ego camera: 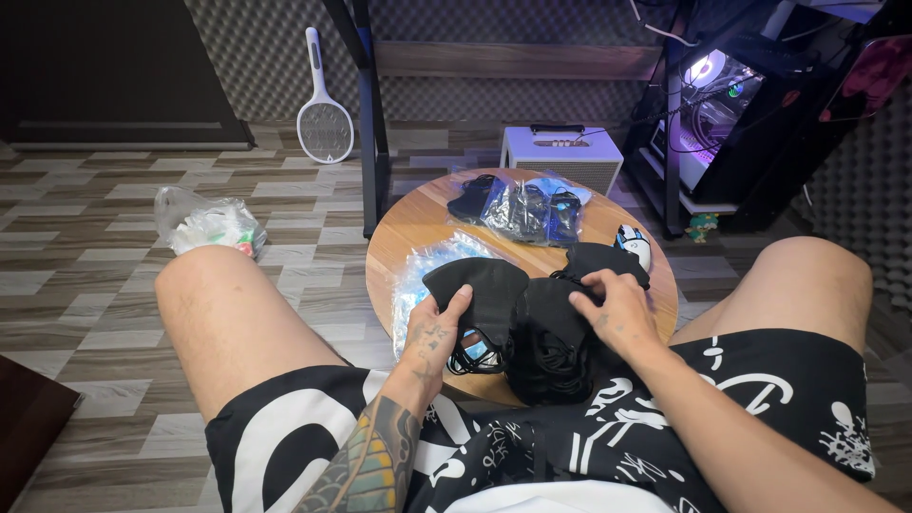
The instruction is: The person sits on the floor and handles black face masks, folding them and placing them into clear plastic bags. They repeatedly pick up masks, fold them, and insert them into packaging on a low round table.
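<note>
I sit with a small round wooden table (418,223) between my knees. My left hand (435,332) holds a black face mask (480,285) by its lower edge, thumb on top, its ear loops dangling below. My right hand (617,306) rests with fingers curled on a stack of black masks (551,351) at the table's near edge. Another black mask (598,256) lies just beyond that hand. A clear plastic wrapper with blue print (418,271) lies under the held mask.
At the table's far side lies a clear bag of dark masks (527,207), and a white computer mouse (635,243) at the right. On the floor: a plastic bag (204,223), an electric fly swatter (323,114), a white box (560,157), a lit computer case (717,109).
</note>
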